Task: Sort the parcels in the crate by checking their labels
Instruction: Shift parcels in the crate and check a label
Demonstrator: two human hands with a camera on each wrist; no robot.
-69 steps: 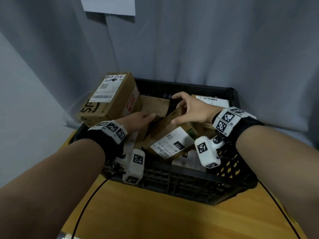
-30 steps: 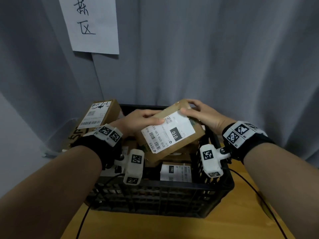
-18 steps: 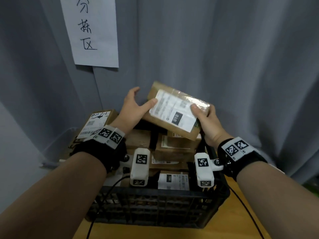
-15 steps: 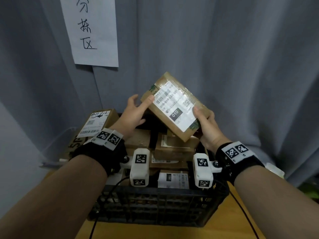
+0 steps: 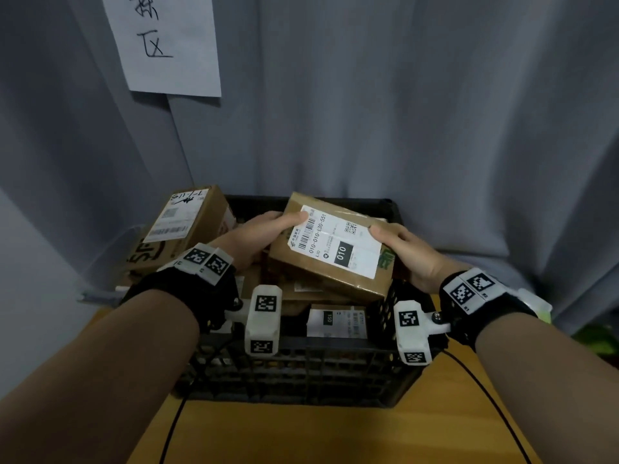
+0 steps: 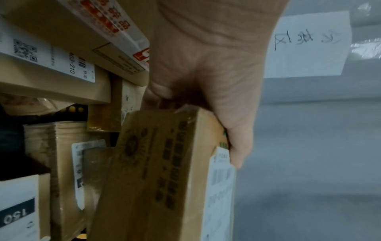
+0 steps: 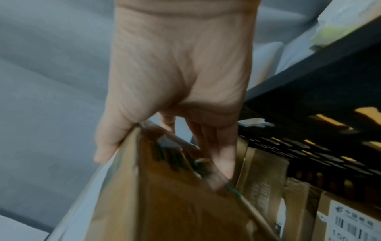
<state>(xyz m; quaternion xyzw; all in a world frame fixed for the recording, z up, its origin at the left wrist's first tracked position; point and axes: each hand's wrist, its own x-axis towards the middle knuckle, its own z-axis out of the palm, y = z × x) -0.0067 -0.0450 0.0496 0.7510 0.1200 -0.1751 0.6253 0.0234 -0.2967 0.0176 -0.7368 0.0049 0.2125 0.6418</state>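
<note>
Pinching the brown parcel (image 5: 330,254) at its two short ends, our left hand (image 5: 254,234) lays its thumb on the top corner of the white label (image 5: 335,244) with the fingers (image 6: 156,93) curled underneath, while our right hand (image 5: 407,252) clamps the far end, thumb on top and fingers (image 7: 223,156) below. The parcel is tilted, label up, just above the other boxes in the black crate (image 5: 301,373), and its big "010" reads clearly. Beneath it lies a parcel marked 150 (image 5: 336,321), and a larger box (image 5: 177,229) leans on the crate's left rim. The crate stands on the wooden bench (image 5: 301,433) against a grey curtain (image 5: 435,112) bearing a handwritten sign (image 5: 167,41). Our worry is the grip: we hold only the edges, so a quick swing could let the taped, slick surface slide out. Our left thumb also covers part of the label, so we might misread it.
</note>
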